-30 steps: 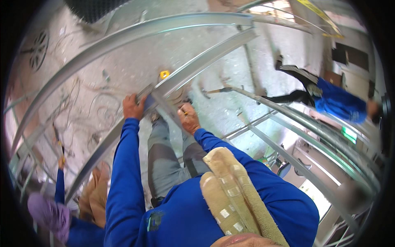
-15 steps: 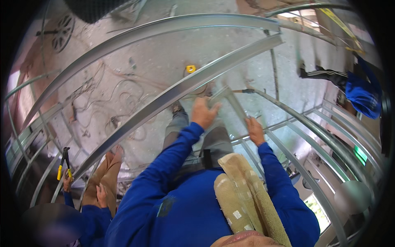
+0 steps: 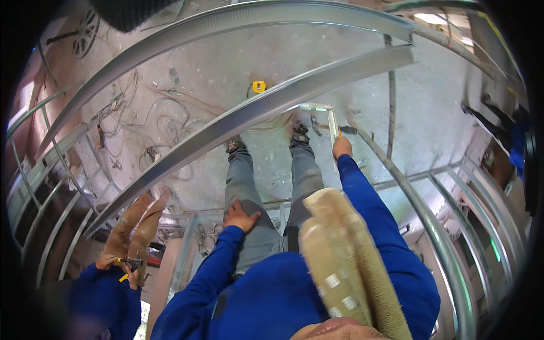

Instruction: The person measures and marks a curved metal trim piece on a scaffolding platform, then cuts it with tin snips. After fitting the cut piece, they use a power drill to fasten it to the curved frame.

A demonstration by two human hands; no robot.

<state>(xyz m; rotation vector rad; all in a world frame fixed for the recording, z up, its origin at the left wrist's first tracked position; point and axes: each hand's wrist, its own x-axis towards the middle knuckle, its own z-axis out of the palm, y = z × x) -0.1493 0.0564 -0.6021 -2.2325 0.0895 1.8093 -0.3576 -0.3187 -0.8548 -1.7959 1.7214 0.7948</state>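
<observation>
My right hand (image 3: 341,148) is closed around the lower end of a pale L-shaped square (image 3: 333,120), with a thin orange stick, perhaps a pencil, by the fingers. The square's short arm reaches left to the edge of a long grey metal channel (image 3: 249,110), which runs slantwise in front of me. On my left thigh, my left hand (image 3: 241,215) lies open with its fingers spread, holding nothing. A second long metal channel (image 3: 226,20) arches beyond the first.
At lower left, a co-worker holds a black-and-yellow hand tool (image 3: 131,263). A yellow tape measure (image 3: 259,86) sits beyond the near channel. Loose cables (image 3: 170,122) lie on the floor. Metal rails (image 3: 436,238) curve along my right side. A beige towel (image 3: 340,255) hangs over my chest.
My left hand has left the channel's near side and come down onto my thigh. My right hand has moved forward with the square. The co-worker's tool is now lower, between both hands.
</observation>
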